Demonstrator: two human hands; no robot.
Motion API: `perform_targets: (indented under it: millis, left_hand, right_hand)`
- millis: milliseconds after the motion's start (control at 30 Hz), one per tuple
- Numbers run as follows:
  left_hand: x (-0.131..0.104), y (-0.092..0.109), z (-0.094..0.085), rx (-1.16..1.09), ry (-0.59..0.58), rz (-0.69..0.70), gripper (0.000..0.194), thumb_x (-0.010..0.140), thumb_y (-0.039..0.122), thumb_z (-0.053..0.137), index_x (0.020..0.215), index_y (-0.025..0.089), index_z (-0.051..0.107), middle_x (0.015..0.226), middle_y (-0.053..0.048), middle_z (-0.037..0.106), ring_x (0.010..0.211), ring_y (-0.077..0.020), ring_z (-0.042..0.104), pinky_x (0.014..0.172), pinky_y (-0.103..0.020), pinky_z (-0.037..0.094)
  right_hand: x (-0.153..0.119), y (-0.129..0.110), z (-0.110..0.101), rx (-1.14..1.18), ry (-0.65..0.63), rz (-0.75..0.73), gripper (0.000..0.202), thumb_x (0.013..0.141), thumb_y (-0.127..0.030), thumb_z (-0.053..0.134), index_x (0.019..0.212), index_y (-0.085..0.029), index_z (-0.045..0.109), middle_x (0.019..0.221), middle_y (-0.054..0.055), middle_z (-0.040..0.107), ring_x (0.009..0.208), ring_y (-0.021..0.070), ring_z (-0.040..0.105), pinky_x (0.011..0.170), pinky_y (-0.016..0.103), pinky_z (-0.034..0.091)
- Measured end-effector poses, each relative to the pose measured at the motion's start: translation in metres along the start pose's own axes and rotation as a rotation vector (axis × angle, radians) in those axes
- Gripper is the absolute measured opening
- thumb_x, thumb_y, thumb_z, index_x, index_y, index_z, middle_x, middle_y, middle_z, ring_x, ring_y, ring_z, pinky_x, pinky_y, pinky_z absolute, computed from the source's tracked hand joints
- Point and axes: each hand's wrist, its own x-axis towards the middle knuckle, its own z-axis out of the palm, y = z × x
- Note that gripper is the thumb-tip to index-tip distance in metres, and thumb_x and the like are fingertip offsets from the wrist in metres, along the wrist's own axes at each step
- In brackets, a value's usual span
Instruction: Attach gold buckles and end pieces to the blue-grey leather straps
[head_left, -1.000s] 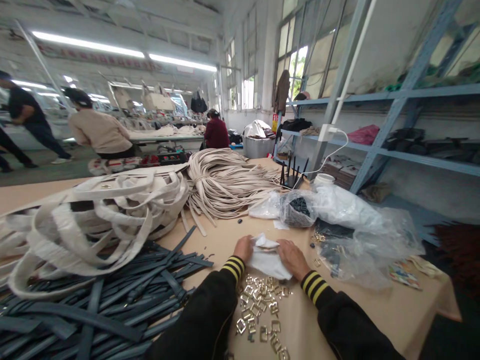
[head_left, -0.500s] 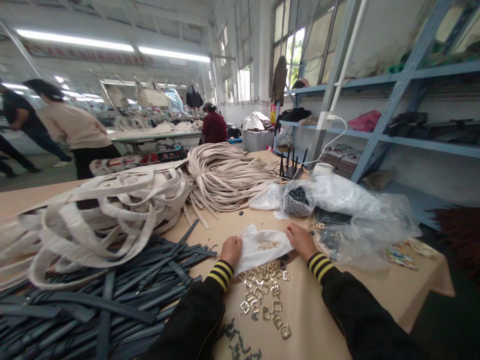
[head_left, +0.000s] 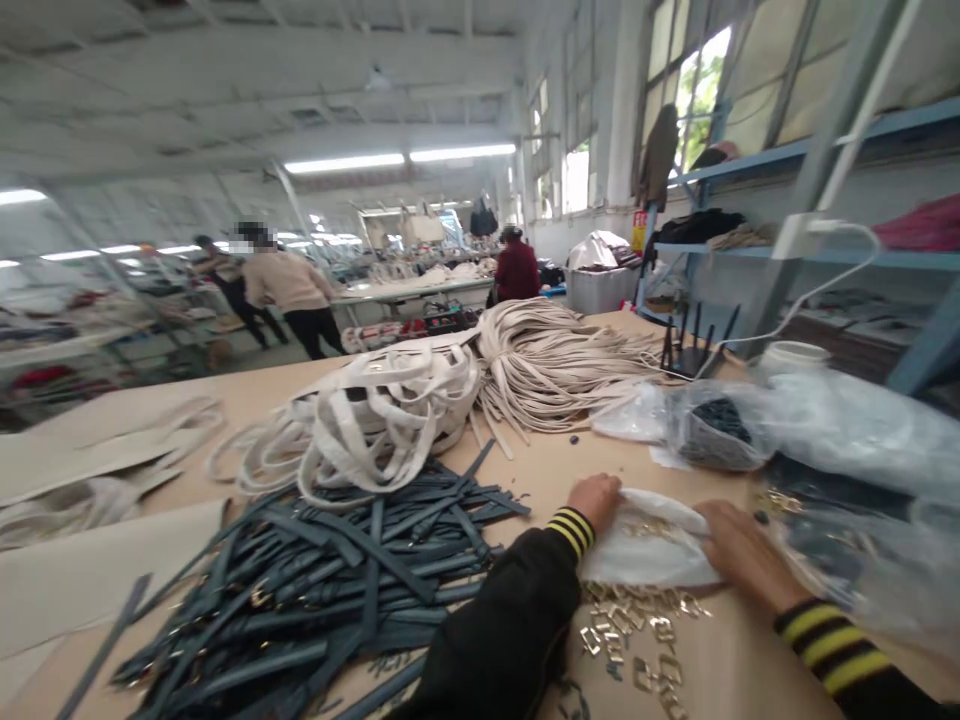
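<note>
Between my two hands lies a white plastic bag (head_left: pixel 649 560), its mouth held apart so that small gold metal pieces (head_left: pixel 651 530) show inside. My left hand (head_left: pixel 596 502) is closed on the bag's left edge. On the right edge, my right hand (head_left: pixel 744 550) grips it too, fingers partly hidden by the plastic. Several gold buckles (head_left: pixel 643 674) are spread on the table just below the bag. To the left of my left sleeve rises a heap of dark blue-grey straps (head_left: pixel 322 580), some with gold fittings.
Looped cream straps (head_left: pixel 375 420) and a bundle of cream strips (head_left: pixel 559 365) lie farther back on the brown-covered table (head_left: pixel 547 465). Clear bags (head_left: pixel 724 425), one with dark pieces, and a black router (head_left: pixel 690 355) stand right. Two people (head_left: pixel 289 280) (head_left: pixel 517 265) work beyond.
My view has turned left, so the table's contents appear farther right and cream panels show at left. The bag's opening looks narrower; both hands still hold it.
</note>
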Motion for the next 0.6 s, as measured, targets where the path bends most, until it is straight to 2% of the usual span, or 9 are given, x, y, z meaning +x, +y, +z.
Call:
perform_targets:
  millis: [33,100,200,267,333,400,467,533,600]
  left_hand:
    - [0.000,-0.006,0.002,0.002,-0.003,-0.026,0.020,0.083,0.030,0.043,0.088,0.017,0.057,0.092,-0.006,0.062,0.086,-0.0166,0.057,0.074,-0.026,0.043]
    - [-0.001,-0.018,0.005,0.001,0.000,-0.077,0.022,0.083,0.032,0.042,0.088,0.017,0.057,0.090,-0.005,0.063,0.084,-0.0155,0.057,0.071,-0.024,0.043]
    - [-0.005,-0.032,0.005,-0.014,0.023,-0.130,0.023,0.084,0.033,0.041,0.095,0.017,0.053,0.089,-0.005,0.062,0.082,-0.0147,0.057,0.070,-0.023,0.043]
    - [-0.007,-0.037,0.004,-0.023,0.063,-0.141,0.026,0.084,0.028,0.041,0.105,0.015,0.047,0.096,-0.007,0.059,0.086,-0.0152,0.055,0.075,-0.025,0.042]
    - [-0.008,-0.038,0.003,-0.016,0.120,-0.132,0.030,0.082,0.023,0.042,0.110,0.014,0.043,0.109,-0.012,0.052,0.099,-0.0188,0.049,0.084,-0.031,0.039]
    - [-0.010,-0.035,0.004,-0.003,0.160,-0.082,0.032,0.081,0.020,0.043,0.112,0.014,0.042,0.118,-0.013,0.045,0.109,-0.0225,0.040,0.091,-0.037,0.033]
    - [-0.013,-0.030,0.005,0.007,0.160,0.004,0.028,0.080,0.019,0.045,0.108,0.017,0.046,0.121,-0.011,0.042,0.112,-0.0235,0.036,0.094,-0.039,0.029]
    - [-0.016,-0.025,0.007,0.016,0.129,0.088,0.020,0.080,0.019,0.044,0.099,0.018,0.051,0.118,-0.009,0.045,0.109,-0.0226,0.038,0.094,-0.039,0.029]
    - [-0.019,-0.020,0.008,0.029,0.100,0.120,0.016,0.081,0.019,0.044,0.094,0.017,0.053,0.112,-0.010,0.049,0.105,-0.0228,0.041,0.092,-0.039,0.031]
  right_hand:
    - [0.001,0.015,0.005,0.005,0.021,-0.027,0.030,0.063,-0.007,0.040,0.087,-0.014,0.057,0.091,0.012,0.057,0.090,0.0224,0.052,0.083,0.033,0.038]
    - [0.005,0.040,0.012,0.018,0.026,0.012,0.022,0.069,-0.012,0.038,0.079,-0.016,0.057,0.083,0.012,0.058,0.080,0.0227,0.055,0.075,0.034,0.041]
    - [0.009,0.049,0.002,0.078,0.015,0.091,0.021,0.074,-0.019,0.034,0.076,-0.018,0.055,0.079,0.011,0.059,0.076,0.0219,0.056,0.071,0.033,0.042]
    - [0.011,0.034,-0.013,0.107,0.092,0.148,0.024,0.075,-0.020,0.033,0.083,-0.014,0.055,0.083,0.013,0.060,0.080,0.0223,0.056,0.074,0.034,0.042]
    - [0.017,0.011,-0.026,0.175,0.151,0.151,0.026,0.076,-0.020,0.033,0.087,-0.012,0.055,0.086,0.012,0.060,0.081,0.0210,0.055,0.076,0.032,0.042]
    - [0.026,-0.014,-0.035,0.250,0.233,0.121,0.025,0.078,-0.020,0.033,0.086,-0.013,0.055,0.085,0.010,0.060,0.081,0.0189,0.055,0.075,0.030,0.042]
    - [0.034,-0.036,-0.036,0.303,0.268,0.022,0.024,0.079,-0.018,0.033,0.088,-0.014,0.056,0.087,0.009,0.060,0.084,0.0171,0.054,0.078,0.028,0.042]
    - [0.038,-0.051,-0.032,0.296,0.214,-0.087,0.023,0.080,-0.016,0.035,0.090,-0.015,0.056,0.091,0.008,0.059,0.089,0.0168,0.053,0.083,0.028,0.041]
    - [0.038,-0.058,-0.023,0.252,0.078,-0.156,0.023,0.080,-0.018,0.037,0.092,-0.015,0.056,0.094,0.008,0.059,0.093,0.0177,0.052,0.086,0.030,0.040]
